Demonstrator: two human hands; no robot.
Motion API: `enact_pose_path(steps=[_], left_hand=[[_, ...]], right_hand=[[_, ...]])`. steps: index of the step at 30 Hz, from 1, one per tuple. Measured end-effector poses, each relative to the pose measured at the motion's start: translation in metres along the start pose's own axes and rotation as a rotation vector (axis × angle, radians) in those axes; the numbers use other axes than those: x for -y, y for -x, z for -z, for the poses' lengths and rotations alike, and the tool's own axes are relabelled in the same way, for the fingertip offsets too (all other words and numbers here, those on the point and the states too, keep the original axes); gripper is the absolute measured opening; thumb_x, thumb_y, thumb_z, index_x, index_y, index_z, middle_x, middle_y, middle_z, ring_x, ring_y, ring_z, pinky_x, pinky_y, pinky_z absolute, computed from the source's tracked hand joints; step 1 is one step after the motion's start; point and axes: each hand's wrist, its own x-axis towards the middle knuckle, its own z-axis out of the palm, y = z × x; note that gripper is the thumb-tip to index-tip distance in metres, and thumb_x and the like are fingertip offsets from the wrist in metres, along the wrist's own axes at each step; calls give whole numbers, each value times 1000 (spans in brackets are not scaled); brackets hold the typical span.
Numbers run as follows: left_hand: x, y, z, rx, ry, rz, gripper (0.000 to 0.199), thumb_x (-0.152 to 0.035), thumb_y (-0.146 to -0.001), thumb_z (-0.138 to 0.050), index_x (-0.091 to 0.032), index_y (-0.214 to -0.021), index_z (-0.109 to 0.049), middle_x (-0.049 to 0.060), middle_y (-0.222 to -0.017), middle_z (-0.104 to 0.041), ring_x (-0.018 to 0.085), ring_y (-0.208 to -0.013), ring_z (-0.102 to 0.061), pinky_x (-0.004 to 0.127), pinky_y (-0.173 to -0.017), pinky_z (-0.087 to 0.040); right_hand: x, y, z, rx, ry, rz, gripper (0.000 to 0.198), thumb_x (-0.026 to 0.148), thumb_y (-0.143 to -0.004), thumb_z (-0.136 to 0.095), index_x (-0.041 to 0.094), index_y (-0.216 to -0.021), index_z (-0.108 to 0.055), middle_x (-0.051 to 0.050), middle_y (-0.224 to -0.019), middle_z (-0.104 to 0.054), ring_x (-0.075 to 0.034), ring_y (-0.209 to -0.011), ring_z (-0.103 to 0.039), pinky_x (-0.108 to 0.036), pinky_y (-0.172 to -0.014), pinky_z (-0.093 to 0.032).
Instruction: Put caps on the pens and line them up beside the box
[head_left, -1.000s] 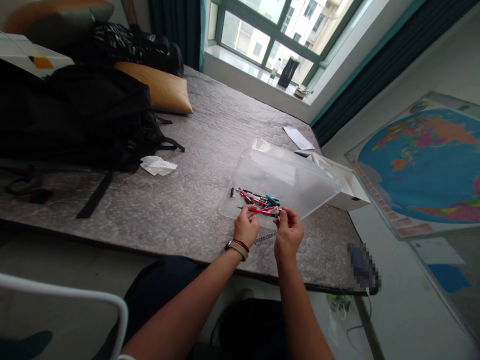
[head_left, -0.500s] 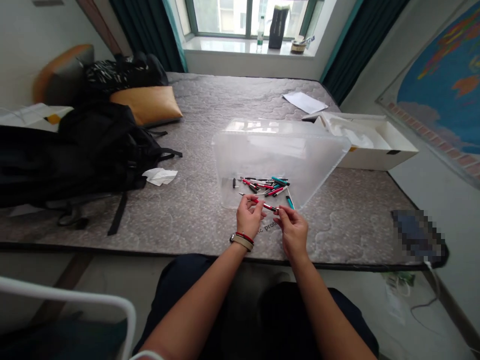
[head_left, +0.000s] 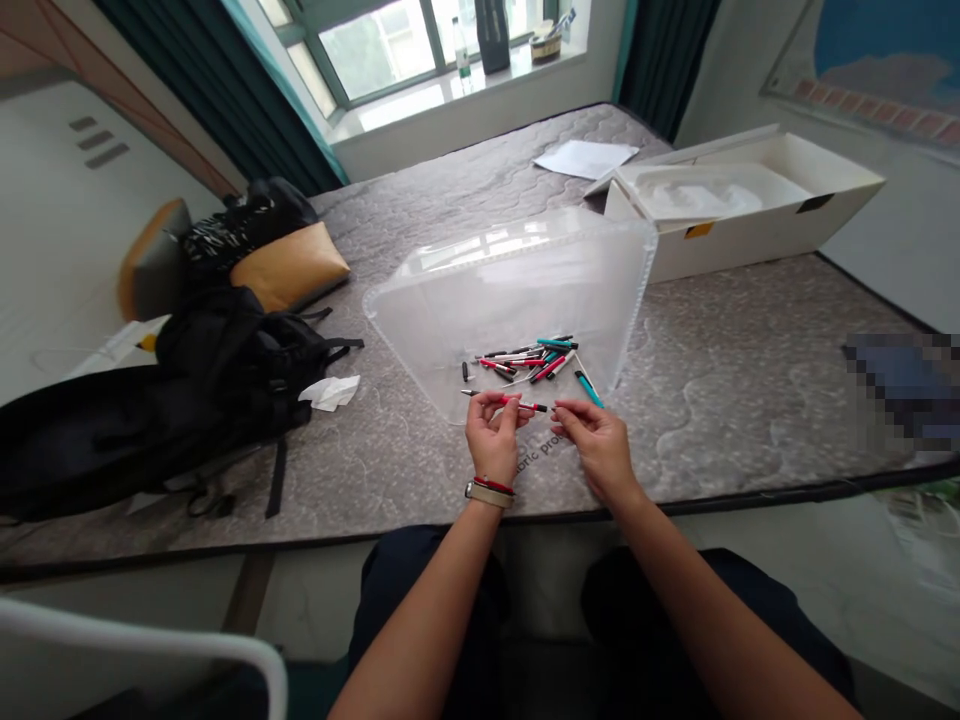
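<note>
My left hand (head_left: 491, 440) is closed around a red pen (head_left: 534, 406), whose dark pointed tip sticks out to the left and whose black end points right. Just beyond that end, my right hand (head_left: 602, 447) pinches its fingertips together, slightly apart from the pen. A small dark bit shows at those fingertips, too small to name. Behind both hands lies a heap of pens (head_left: 551, 366) in red, teal, black and white, on a wall of a clear plastic bin (head_left: 510, 290) tipped on its side. A teal pen (head_left: 590, 390) and a short black piece (head_left: 465, 372) lie apart from the heap.
The bin rests on a grey quilted mattress (head_left: 720, 370). To the left are a black backpack (head_left: 225, 350), a tan cushion (head_left: 292, 268) and a crumpled tissue (head_left: 330, 392). At the right stand a white box (head_left: 765, 235) and a sheet of paper (head_left: 585, 158). A pixelated patch lies far right.
My right hand has drawn away to the right from the pen's end, leaving a small gap. The pen stays in my left hand. The head view has turned and tilted.
</note>
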Motion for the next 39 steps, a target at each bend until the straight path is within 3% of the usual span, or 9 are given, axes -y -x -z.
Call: enact_pose_path(steps=[6,14,21,26,31,36,39], left_hand=[[4,-1,2,-6,-41,4,40,-46,-77,-72,-20,-96,-49,6,-98,-70,18,-83,-72,31,-70,-61],[5,0,1,-33,-62,-5,39,-45,-76,-73,-19,-95,-51,3,-93,-67,18,-81,-72,30,-68,-62],[4,4,0,8,-28,-25,35,-39,-78,-72,-19,-96,-50,4,-97,-67,17,-80,-72,30,-69,-62],[-1,9,-1,49,-8,-52,31,-37,-82,-70,-19,-97,-50,6,-103,-67,17,-82,-72,31,-72,-62],[-4,9,2,60,-24,-70,31,-38,-83,-69,-19,-98,-50,7,-105,-67,19,-85,-73,31,-72,-62],[-5,8,5,98,-4,-73,29,-35,-84,-68,-19,-100,-49,8,-107,-67,20,-87,-73,31,-71,-62],[-7,8,5,97,1,-87,29,-34,-84,-68,-20,-100,-49,8,-108,-66,21,-88,-73,31,-71,-62]], right_hand=[[0,-1,2,28,-3,-22,36,43,-68,-81,16,-92,-75,-6,-82,-73,-18,-74,-69,-37,-73,-61],[-1,-2,2,53,31,12,36,42,-67,-82,17,-91,-73,-7,-89,-74,-20,-80,-70,-35,-73,-59],[1,2,4,50,334,142,36,53,-80,-68,17,-86,-71,-6,-79,-72,-20,-71,-67,-32,-67,-55],[-5,2,4,138,394,85,47,62,-88,-52,18,-79,-67,-7,-77,-70,-19,-67,-65,-31,-61,-54],[-1,4,1,191,330,84,44,61,-83,-59,19,-96,-65,-6,-86,-69,-20,-79,-67,-29,-62,-57],[1,5,-2,235,312,-12,51,65,-89,-45,18,-77,-59,-4,-71,-61,-16,-64,-62,-26,-50,-56],[3,7,-6,248,238,-46,46,65,-86,-50,19,-89,-56,-3,-75,-61,-16,-63,-62,-24,-45,-54]])
